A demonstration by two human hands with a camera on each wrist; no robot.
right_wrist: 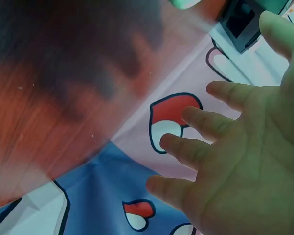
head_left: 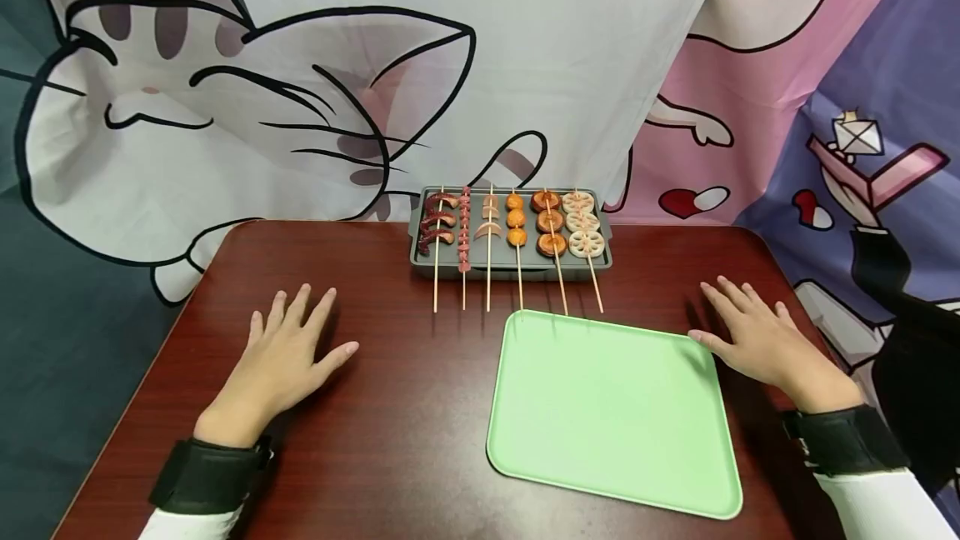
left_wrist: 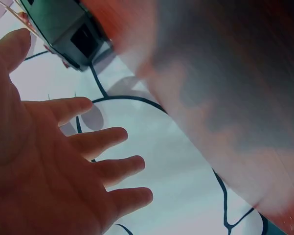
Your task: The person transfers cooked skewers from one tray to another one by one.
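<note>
My left hand point(head_left: 281, 361) hovers over the left part of the table with its fingers spread and nothing in it. On the other side my right hand point(head_left: 761, 340) is held the same way, its thumb over the upper right corner of a light green tray point(head_left: 615, 415). At the back stands a grey grill tray point(head_left: 510, 273) bearing several skewers side by side. From left to right come dark red curved pieces point(head_left: 438, 221), a pink meat skewer point(head_left: 464, 232), pale curved pieces point(head_left: 489, 219), orange balls point(head_left: 516, 219), browned round slices point(head_left: 551, 223) and lotus root slices point(head_left: 585, 223).
The dark reddish wooden table point(head_left: 375, 457) has its back edge against a hanging cloth point(head_left: 585, 48) with cartoon figures. The skewers' bare sticks stick out over the front rim of the grill tray, toward the green tray.
</note>
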